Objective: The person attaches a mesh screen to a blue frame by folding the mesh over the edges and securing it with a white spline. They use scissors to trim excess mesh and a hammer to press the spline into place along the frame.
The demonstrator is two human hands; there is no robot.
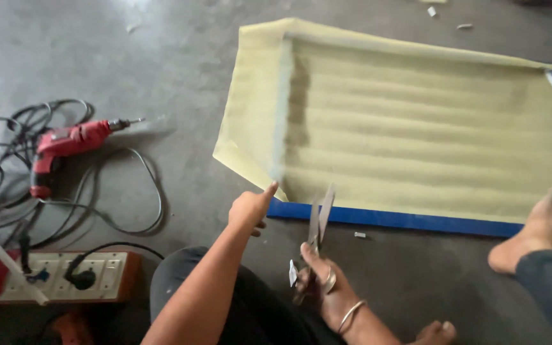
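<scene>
A pale yellow sheet (410, 121) lies draped over a blue-framed panel (416, 222) on the grey floor. My left hand (249, 209) reaches toward the sheet's near left corner, thumb up and touching its loose edge. My right hand (319, 281) grips a pair of metal scissors (319, 220), blades parted and pointing up toward the blue frame's near edge. A bangle sits on my right wrist.
A red power drill (71, 142) with tangled black cables (97, 204) lies at the left. A white socket board (59, 278) sits at the lower left. A bare foot (535, 230) rests by the frame at the right. Small scraps dot the floor.
</scene>
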